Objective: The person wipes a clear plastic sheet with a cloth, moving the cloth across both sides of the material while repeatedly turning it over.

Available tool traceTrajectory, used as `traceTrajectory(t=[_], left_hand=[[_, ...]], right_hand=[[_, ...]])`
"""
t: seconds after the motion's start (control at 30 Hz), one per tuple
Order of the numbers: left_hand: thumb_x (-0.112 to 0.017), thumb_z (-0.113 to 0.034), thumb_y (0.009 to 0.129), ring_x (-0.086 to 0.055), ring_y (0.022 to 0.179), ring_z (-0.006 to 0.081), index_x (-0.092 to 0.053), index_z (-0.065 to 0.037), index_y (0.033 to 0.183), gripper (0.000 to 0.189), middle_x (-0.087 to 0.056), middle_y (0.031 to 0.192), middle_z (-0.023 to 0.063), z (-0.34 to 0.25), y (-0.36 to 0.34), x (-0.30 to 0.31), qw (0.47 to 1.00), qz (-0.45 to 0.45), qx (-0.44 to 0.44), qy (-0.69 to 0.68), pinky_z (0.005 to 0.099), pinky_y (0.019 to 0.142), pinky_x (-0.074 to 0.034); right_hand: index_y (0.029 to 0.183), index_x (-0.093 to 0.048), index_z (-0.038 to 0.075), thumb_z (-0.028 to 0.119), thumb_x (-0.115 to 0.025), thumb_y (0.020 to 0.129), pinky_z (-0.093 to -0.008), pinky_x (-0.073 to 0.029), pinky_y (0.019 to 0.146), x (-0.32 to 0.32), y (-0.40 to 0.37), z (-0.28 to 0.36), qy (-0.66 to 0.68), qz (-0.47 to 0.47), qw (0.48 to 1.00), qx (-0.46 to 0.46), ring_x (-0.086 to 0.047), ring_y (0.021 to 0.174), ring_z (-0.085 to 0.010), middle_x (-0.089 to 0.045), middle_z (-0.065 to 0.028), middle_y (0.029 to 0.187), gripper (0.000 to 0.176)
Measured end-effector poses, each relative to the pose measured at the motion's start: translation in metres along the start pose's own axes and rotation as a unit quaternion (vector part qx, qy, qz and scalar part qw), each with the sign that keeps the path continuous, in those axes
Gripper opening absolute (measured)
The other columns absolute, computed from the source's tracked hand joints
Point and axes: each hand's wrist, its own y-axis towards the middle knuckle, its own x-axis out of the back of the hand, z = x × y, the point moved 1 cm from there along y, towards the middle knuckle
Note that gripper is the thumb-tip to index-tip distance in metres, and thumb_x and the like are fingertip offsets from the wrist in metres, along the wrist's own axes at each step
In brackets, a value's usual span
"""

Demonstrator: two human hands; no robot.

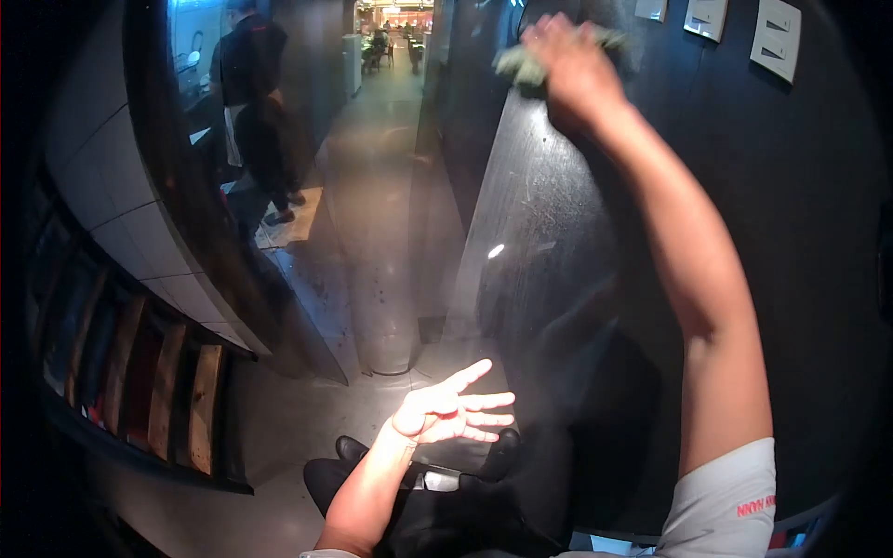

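My right hand (575,74) is raised high on the dark wall panel (567,195) and presses a pale greenish cloth (521,67) against it. The hand and cloth are a little blurred, and part of the cloth is hidden under the fingers. Wet-looking streaks and a bright glare show on the panel below. Down in front of my lap, my left hand (453,414) hangs in the air with its fingers spread. Nothing is in it, and it touches nothing.
White wall switches (777,42) sit at upper right. Wooden slats (167,391) in a dark frame stand at left. Beyond the doorway, a person in dark clothes (251,102) stands at upper left. A corridor (391,121) leads to a lit room.
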Motion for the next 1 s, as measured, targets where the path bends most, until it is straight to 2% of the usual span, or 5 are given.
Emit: traceTrajectory(t=[0.53, 0.63, 0.77, 0.9, 1.0], left_hand=[[-0.052, -0.034, 0.104, -0.028, 0.146, 0.062, -0.029, -0.039, 0.162, 0.063, -0.03, 0.163, 0.0305, 0.001, -0.005, 0.063, 0.965, -0.132, -0.122, -0.19, 0.0815, 0.112, -0.021], [-0.045, -0.031, 0.109, -0.026, 0.148, 0.0591, -0.03, -0.035, 0.163, 0.056, -0.029, 0.165, 0.0271, 0.01, -0.028, 0.073, 0.983, -0.052, -0.17, -0.049, 0.0749, 0.116, -0.023], [-0.04, -0.03, 0.111, -0.023, 0.15, 0.0577, -0.03, -0.034, 0.163, 0.053, -0.026, 0.166, 0.0271, 0.0, -0.045, 0.071, 0.985, 0.036, -0.14, 0.096, 0.0749, 0.118, -0.018], [-0.042, -0.029, 0.11, -0.031, 0.146, 0.0592, -0.031, -0.031, 0.162, 0.054, -0.035, 0.16, 0.0312, -0.007, -0.062, 0.06, 0.992, 0.065, -0.081, 0.072, 0.0787, 0.116, -0.016], [-0.047, -0.027, 0.108, -0.046, 0.136, 0.0596, -0.039, -0.024, 0.157, 0.05, -0.048, 0.149, 0.0344, -0.009, -0.063, 0.065, 0.997, 0.023, -0.057, 0.041, 0.0818, 0.112, -0.022]], right_hand=[[0.135, -0.061, 0.0, 0.021, -0.056, 0.095, -0.0511, -0.032, 0.123, 0.112, -0.241, 0.227, 0.455, 0.098, 0.868, 0.176, -0.051, 0.138, -0.0406, -0.059, -0.0259, 0.139, 0.046], [0.131, -0.065, 0.002, 0.01, -0.058, 0.093, -0.0485, -0.042, 0.113, 0.148, -0.321, 0.274, 0.824, 0.116, 0.554, 0.024, -0.054, 0.132, -0.0406, -0.063, -0.0208, 0.136, 0.039], [0.129, -0.066, 0.0, 0.002, -0.055, 0.092, -0.0474, -0.042, 0.114, 0.174, -0.483, 0.349, 0.785, 0.082, 0.599, -0.135, -0.061, 0.128, -0.0365, -0.068, -0.0197, 0.13, 0.038], [0.112, -0.066, 0.003, 0.022, -0.045, 0.108, -0.0355, -0.059, 0.071, 0.134, -0.525, 0.334, 0.749, 0.045, -0.021, -0.661, -0.069, 0.079, -0.0235, -0.07, -0.0075, 0.09, 0.029], [0.134, -0.058, 0.009, 0.034, -0.04, 0.108, -0.0514, -0.059, 0.087, 0.077, -0.479, 0.275, 0.811, 0.049, -0.129, -0.569, -0.071, 0.093, -0.0301, -0.07, -0.014, 0.111, 0.04]])
